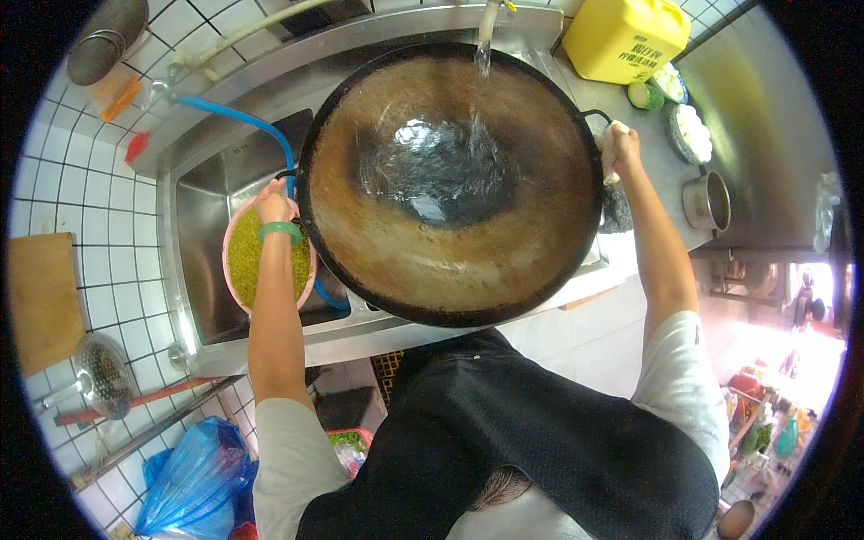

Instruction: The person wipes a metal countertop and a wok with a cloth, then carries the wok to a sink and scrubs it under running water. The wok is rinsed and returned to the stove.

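Note:
A large wok (432, 263) with a black rim and a browned inside sits over the stainless steel sink (209, 263). Water runs from a tap (487, 27) into the wok, and a rippling pool (439, 172) covers its bottom. My left hand (272, 202) grips the wok's left loop handle, a green bangle on the wrist. Below that hand a pink basin (229, 270) full of yellow-green shreds stands in the left sink bowl. My right hand (624, 150) grips the right side by its black loop handle (594, 115), with a pale cloth (607, 152) under the fingers.
A blue hose (236, 116) curves down into the left bowl. On the right counter stand a yellow jug (624, 40), a cut green vegetable (644, 96), a bowl of white pieces (692, 135) and a metal pot (705, 201). A perforated ladle (104, 374) hangs at the left wall.

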The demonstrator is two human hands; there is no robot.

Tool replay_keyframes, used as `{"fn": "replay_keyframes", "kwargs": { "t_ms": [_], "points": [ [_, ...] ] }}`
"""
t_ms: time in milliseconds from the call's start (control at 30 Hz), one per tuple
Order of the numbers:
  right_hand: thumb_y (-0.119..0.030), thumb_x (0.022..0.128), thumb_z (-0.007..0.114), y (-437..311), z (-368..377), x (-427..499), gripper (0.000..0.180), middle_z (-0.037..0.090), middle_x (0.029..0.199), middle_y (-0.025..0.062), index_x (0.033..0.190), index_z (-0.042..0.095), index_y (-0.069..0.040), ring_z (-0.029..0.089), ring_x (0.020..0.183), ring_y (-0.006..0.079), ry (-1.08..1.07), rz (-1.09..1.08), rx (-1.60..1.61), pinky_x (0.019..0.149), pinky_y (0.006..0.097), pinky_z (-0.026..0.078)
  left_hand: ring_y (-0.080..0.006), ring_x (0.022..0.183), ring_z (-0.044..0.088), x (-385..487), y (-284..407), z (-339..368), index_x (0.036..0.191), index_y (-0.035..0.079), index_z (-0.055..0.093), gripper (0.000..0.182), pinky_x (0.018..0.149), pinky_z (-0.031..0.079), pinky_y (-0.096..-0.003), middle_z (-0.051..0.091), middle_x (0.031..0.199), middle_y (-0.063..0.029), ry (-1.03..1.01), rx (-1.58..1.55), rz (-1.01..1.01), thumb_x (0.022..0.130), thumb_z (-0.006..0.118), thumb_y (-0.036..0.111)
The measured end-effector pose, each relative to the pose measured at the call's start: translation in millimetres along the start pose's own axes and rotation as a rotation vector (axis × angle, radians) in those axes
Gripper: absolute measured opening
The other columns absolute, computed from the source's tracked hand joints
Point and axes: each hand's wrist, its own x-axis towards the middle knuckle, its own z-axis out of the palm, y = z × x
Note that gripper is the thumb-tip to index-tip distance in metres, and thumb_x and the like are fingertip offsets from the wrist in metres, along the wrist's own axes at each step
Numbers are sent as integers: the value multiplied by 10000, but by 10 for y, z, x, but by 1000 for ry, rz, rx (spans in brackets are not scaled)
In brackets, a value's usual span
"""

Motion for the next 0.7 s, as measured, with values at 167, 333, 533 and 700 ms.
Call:
{"fn": "replay_keyframes", "kwargs": {
  "t_ms": [167, 333, 533, 700],
  "points": [
    [-188, 806, 575, 243, 100, -97, 296, 570, 855, 146, 981, 474, 28, 553, 779, 230, 52, -61, -144, 650, 367, 463, -79, 331, 280, 14, -35, -29, 952, -12, 604, 260, 316, 202, -246, 333, 449, 27, -100, -106, 19, 905, 462, 200],
    [-295, 832, 552, -194, 374, -292, 301, 596, 919, 220, 963, 501, -28, 574, 858, 374, 89, -788, -699, 706, 393, 450, -60, 405, 335, -18, -155, -44, 962, -8, 601, 274, 383, 247, -213, 375, 501, 42, -97, -66, 64, 915, 448, 214],
    [-277, 813, 551, 538, 1458, -646, 369, 591, 912, 178, 1079, 456, -39, 562, 871, 361, -526, -734, -1165, 732, 416, 464, -79, 495, 414, -84, -249, 8, 934, -16, 579, 268, 458, 327, -245, 470, 614, -3, 35, 225, 323, 911, 427, 203],
    [-214, 772, 585, 1399, 2318, -1153, 494, 437, 1182, 209, 1216, 413, -81, 457, 1042, 366, -313, -1093, -992, 831, 458, 384, -93, 530, 445, -170, -230, 56, 908, -22, 569, 267, 483, 353, -250, 518, 673, -37, 93, 267, 339, 908, 425, 202]
  ]
}}
